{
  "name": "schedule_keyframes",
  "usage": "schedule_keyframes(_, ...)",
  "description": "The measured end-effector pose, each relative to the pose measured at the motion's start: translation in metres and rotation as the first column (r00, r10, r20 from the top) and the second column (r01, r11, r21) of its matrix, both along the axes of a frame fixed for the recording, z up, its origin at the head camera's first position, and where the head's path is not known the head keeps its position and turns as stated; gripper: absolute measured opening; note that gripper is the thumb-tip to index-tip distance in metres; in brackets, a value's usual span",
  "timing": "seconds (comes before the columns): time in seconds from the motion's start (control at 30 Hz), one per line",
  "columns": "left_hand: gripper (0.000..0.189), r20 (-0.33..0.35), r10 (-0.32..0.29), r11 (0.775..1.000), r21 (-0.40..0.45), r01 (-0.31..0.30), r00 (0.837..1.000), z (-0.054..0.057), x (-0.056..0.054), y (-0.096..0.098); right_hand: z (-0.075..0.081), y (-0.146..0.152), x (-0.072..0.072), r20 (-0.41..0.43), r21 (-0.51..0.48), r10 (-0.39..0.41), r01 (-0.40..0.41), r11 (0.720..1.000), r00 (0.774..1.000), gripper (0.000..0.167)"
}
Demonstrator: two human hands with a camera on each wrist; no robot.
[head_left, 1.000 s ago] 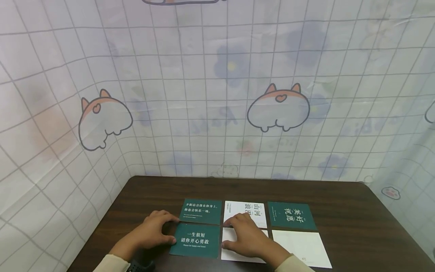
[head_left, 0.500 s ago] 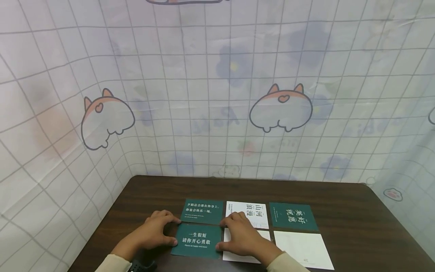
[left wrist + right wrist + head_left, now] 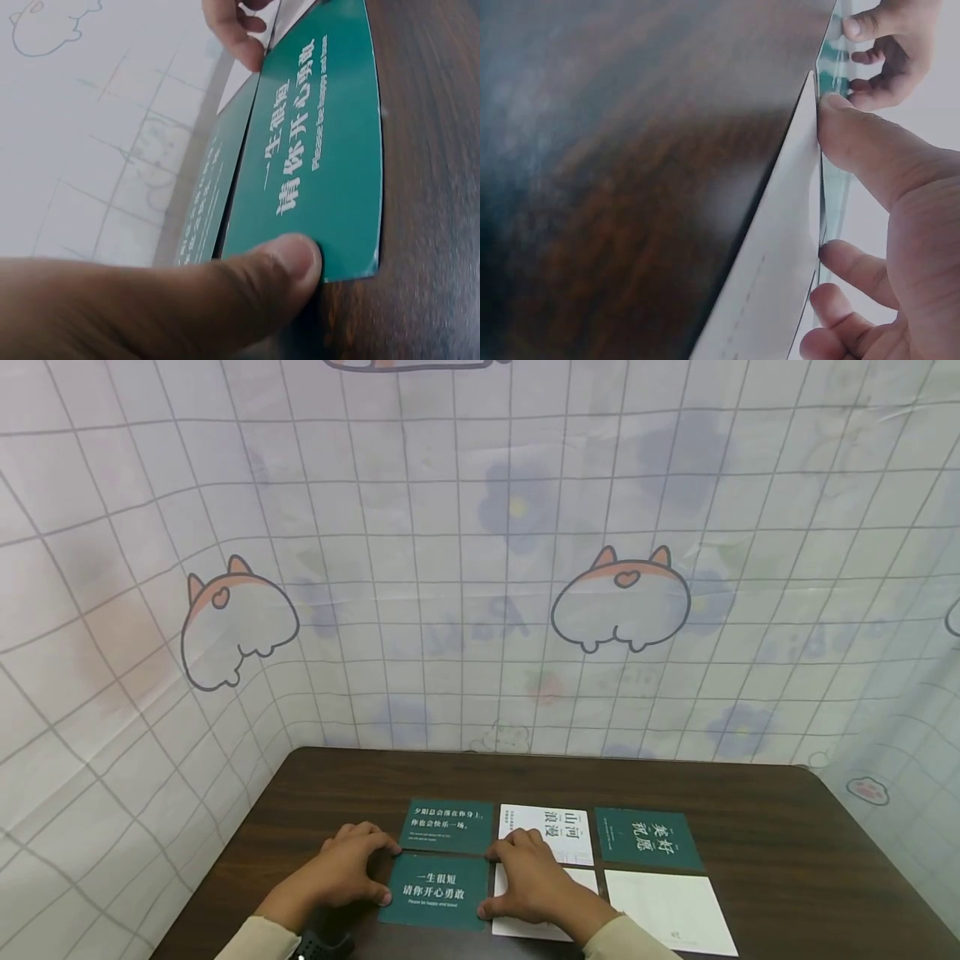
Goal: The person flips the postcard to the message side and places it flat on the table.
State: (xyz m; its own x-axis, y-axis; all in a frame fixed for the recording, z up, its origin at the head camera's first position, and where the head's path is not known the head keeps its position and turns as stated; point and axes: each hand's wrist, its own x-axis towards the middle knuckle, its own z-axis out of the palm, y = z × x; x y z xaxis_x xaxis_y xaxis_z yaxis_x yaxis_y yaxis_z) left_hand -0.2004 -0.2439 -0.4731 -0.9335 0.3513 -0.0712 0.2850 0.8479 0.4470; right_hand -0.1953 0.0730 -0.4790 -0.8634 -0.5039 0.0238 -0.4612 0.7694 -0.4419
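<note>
A green card with white lettering (image 3: 442, 910) lies flat in the near row on the left. At its left edge is my left hand (image 3: 341, 870), thumb tip on the near part and index finger by the far corner. My right hand (image 3: 536, 881) spans the card's right edge, with the thumb (image 3: 855, 139) low and the index finger farther up. Below that palm, a white card (image 3: 525, 929) is partly covered. In the left wrist view, the left thumb (image 3: 285, 262) presses on the end of the green card.
Behind sit another green card (image 3: 450, 827), a white card with dark lettering (image 3: 570, 843) and a third green card (image 3: 648, 839). A blank white card (image 3: 667, 910) lies near right. The dark wooden table (image 3: 780, 860) meets a grid-patterned curtain (image 3: 465, 610) at its far edge.
My right hand has moved left from over the white card to the near green card's right edge. My left hand stays at the left edge. The cards keep their two rows.
</note>
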Motion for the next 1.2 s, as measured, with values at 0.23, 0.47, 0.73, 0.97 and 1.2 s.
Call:
schedule_keyframes(0.23,0.056,0.001,0.054,0.998,-0.042,-0.054,0.999,0.005,0.002,0.009,0.002,-0.003,0.001,0.008,0.029,-0.015,0.015,0.999,1.000,0.074)
schedule_keyframes(0.47,0.056,0.014,0.078,0.994,-0.075,-0.077,0.997,0.009,0.004,0.012,0.005,-0.010,0.003,0.017,0.079,-0.027,0.026,0.997,0.999,0.074)
schedule_keyframes(0.73,0.057,0.023,0.086,0.991,-0.104,-0.083,0.996,0.009,0.000,0.013,0.006,-0.012,0.004,0.022,0.108,-0.027,0.025,0.994,0.999,0.073)
schedule_keyframes(0.97,0.057,0.026,0.085,0.991,-0.109,-0.081,0.996,0.012,0.000,0.014,0.008,-0.010,0.003,0.010,0.119,-0.016,0.015,0.993,1.000,0.072)
schedule_keyframes(1.2,0.056,0.019,0.081,0.990,-0.117,-0.079,0.997,0.013,0.000,0.015,0.009,-0.009,0.002,-0.008,0.119,-0.016,0.016,0.993,1.000,0.070)
